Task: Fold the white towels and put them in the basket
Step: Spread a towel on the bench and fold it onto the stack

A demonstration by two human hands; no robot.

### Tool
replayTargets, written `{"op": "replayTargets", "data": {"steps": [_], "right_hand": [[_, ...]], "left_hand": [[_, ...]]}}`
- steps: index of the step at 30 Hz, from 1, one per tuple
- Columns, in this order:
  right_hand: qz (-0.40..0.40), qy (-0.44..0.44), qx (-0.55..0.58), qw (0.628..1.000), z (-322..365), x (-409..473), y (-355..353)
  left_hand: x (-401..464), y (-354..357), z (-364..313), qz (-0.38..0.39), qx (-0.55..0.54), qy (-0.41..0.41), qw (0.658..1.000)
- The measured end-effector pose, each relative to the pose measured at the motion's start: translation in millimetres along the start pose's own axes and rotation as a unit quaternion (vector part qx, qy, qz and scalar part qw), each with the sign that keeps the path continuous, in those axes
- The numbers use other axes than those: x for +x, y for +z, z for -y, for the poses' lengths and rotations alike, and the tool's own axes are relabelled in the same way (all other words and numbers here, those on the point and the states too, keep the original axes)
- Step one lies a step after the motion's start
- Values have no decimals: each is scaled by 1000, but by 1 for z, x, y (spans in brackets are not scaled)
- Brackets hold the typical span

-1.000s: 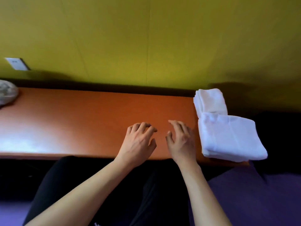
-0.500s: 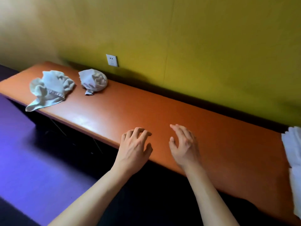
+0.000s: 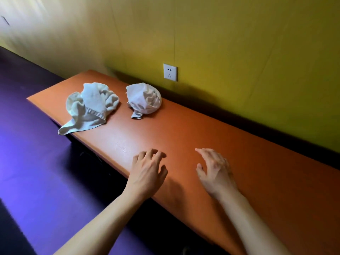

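Two crumpled white towels lie at the far left end of the orange table (image 3: 193,137). The larger towel (image 3: 90,107) hangs a corner over the table's front edge. The smaller towel (image 3: 144,99) is bunched into a ball closer to the wall. My left hand (image 3: 147,172) hovers over the table's front edge, empty, fingers spread and curled. My right hand (image 3: 214,170) is beside it over the table, also empty with fingers apart. Both hands are well short of the towels. No basket is in view.
A yellow-green wall runs behind the table, with a white power socket (image 3: 170,72) above the smaller towel. Purple floor (image 3: 36,172) lies to the left and in front of the table. A dark gap separates the table from the wall.
The view has swung left: the folded white towels at the right have gone out of sight and the two crumpled towels have come closer to centre. Both hands stay empty over the table.
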State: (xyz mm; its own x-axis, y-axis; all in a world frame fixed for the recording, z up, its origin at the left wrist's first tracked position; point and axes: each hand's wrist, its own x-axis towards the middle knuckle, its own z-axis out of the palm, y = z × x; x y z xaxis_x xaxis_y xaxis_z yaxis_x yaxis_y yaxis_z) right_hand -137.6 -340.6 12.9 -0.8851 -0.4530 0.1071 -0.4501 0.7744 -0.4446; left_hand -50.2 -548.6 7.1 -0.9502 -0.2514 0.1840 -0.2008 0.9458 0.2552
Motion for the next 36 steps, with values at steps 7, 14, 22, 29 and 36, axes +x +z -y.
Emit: {"op": "replayTargets", "data": {"steps": [7,14,22,29,36], "right_hand": [[56,18,-73,996,-21,76,54],[2,18,-124,992,-33,85,87],[-2,16,-108,994,-38,85,90],[53,12,-64,996,-39,81,77],[94,0,30,995,-51,9,49]], "left_hand": [[113,51,67,-2,60,2,998],[209,67,103,23,132,-35,990],[253,70,119,53,78,-88,992],[176,78,79,-3,36,-28,999],[66,77,7,9,0,26,1000]]}}
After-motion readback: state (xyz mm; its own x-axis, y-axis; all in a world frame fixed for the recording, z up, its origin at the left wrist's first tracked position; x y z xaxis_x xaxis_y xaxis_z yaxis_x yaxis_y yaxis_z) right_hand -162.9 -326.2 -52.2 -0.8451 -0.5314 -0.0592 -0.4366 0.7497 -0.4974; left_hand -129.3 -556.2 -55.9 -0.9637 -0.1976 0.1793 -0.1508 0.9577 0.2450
